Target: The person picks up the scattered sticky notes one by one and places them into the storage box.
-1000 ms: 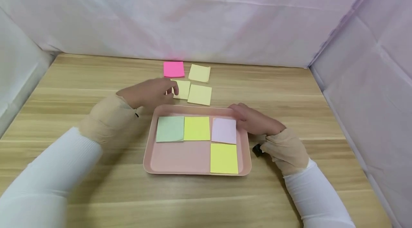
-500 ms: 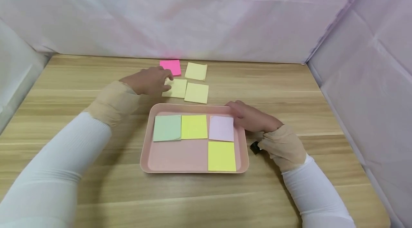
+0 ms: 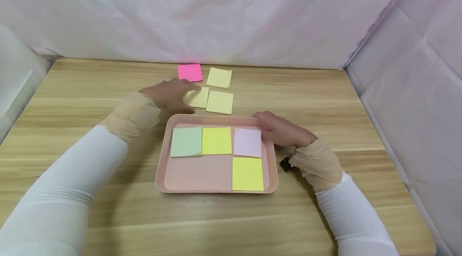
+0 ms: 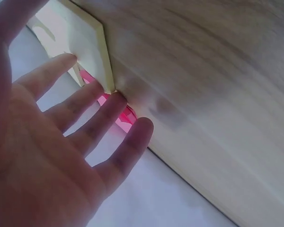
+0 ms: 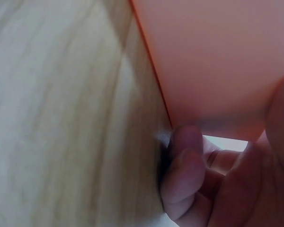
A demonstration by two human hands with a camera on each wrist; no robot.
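Observation:
My left hand (image 3: 169, 94) reaches over the left end of a pale yellow sticky note pad (image 3: 198, 98), its thumb at the near side. In the left wrist view the fingers are spread and nearly straight, with fingertips right at the edge of that pad (image 4: 92, 47). My right hand (image 3: 286, 131) grips the far right corner of a pink tray (image 3: 198, 173), fingers curled below the tray wall (image 5: 217, 66) in the right wrist view. Inside the tray lie a green pad (image 3: 186, 142), a lilac pad (image 3: 247, 143) and two bright yellow pads (image 3: 216, 141).
Beyond the tray, a second pale yellow pad (image 3: 220, 102) adjoins the first. Farther back are a third pale yellow pad (image 3: 219, 78) and a hot pink pad (image 3: 190, 72). White cloth (image 3: 231, 19) walls in the wooden table (image 3: 306, 91) at the back and sides.
My left hand first shifted away from the tray, then spread its thumb and fingers over the left pale yellow pad. My right hand has stayed at the tray corner; the view has shifted slightly.

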